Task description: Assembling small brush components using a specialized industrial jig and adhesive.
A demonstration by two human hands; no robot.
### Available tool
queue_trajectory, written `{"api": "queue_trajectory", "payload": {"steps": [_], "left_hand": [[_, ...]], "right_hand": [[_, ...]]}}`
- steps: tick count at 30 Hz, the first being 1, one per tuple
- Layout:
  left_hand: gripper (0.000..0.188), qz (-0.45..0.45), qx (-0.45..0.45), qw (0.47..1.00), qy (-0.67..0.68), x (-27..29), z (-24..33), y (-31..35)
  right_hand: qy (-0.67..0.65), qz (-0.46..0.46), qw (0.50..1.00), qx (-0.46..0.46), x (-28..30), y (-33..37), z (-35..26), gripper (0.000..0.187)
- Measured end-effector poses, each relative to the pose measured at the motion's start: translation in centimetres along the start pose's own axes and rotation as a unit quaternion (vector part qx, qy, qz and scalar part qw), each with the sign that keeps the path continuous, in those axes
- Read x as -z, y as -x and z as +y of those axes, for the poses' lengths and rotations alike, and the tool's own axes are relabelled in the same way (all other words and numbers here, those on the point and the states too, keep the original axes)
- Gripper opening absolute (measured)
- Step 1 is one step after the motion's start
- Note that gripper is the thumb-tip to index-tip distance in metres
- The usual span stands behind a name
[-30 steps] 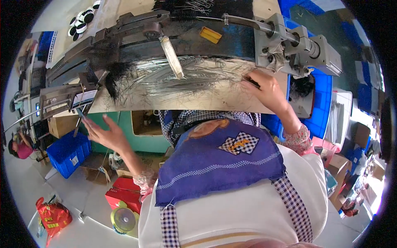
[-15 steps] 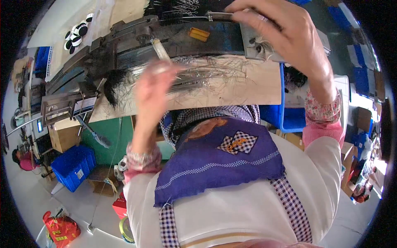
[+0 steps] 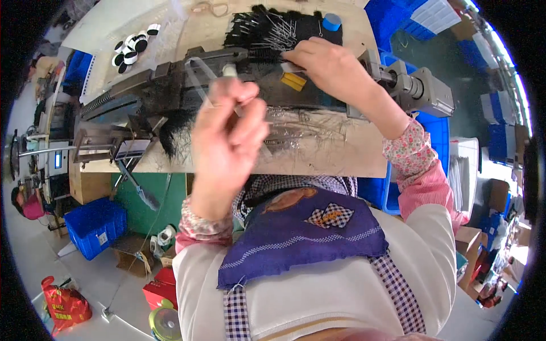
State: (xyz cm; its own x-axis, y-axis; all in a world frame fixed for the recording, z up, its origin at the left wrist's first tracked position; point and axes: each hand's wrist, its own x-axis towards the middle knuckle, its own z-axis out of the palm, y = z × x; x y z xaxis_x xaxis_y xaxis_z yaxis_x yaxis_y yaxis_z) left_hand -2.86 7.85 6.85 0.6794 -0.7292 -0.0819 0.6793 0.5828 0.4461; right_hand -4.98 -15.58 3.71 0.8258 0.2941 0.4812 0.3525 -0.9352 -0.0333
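Note:
Slightly blurred, my left hand (image 3: 224,136) is raised over the near edge of the bench with its fingers curled round a thin translucent strip (image 3: 200,79). One end of the strip bends above the fist, and a pale length shows below it. My right hand (image 3: 341,68) reaches across the dark machine bed, thumb and fingers pinched at the end of a black bristle brush (image 3: 267,54). Just beyond lies a pile of twisted-wire brushes (image 3: 278,34) with looped metal ends. Under the right fingers sits a yellow block (image 3: 293,81), with a pale piece partly hidden beside it.
A grey motor-like unit (image 3: 426,91) stands right of my right wrist. Loose wires and bristles (image 3: 307,131) litter the bench front. White-and-black round caps (image 3: 131,50) lie in a clear tray at left. A blue lid (image 3: 331,22) is behind the brushes; a blue bin (image 3: 392,190) is below right.
My right hand has left the machine's right end and moved inward to the brush by the pile. My left hand has shifted slightly right, its strip now bent. The view has tilted forward.

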Motion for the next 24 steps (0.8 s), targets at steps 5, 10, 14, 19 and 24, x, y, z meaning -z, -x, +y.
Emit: {"api": "queue_trajectory", "payload": {"steps": [5, 10, 14, 19, 24], "left_hand": [[0.027, -0.070, -0.062, 0.977, 0.192, 6.2, 5.3, 2.4], [0.023, -0.006, -0.017, 0.854, -0.520, 4.3, 0.7, 2.8], [0.027, -0.071, 0.054, 0.736, -0.671, 2.2, -3.5, -7.1], [0.029, -0.085, -0.042, 0.704, -0.704, 3.7, -3.7, -11.6], [0.012, -0.049, -0.254, 0.292, -0.921, 2.3, -0.4, -8.7]], "right_hand": [[-0.049, 0.001, 0.999, 0.007, 0.0, 0.2, -1.5, 0.015], [0.050, -0.017, 0.995, -0.090, -0.5, -4.5, 3.8, 0.018], [0.022, 0.027, 0.999, -0.011, -0.7, -5.4, 8.2, 0.019], [-0.135, -0.110, 0.985, -0.020, 2.8, -0.8, 2.5, 0.017], [-0.119, -0.032, 0.990, 0.065, -0.3, -2.3, 2.4, 0.017]]}}
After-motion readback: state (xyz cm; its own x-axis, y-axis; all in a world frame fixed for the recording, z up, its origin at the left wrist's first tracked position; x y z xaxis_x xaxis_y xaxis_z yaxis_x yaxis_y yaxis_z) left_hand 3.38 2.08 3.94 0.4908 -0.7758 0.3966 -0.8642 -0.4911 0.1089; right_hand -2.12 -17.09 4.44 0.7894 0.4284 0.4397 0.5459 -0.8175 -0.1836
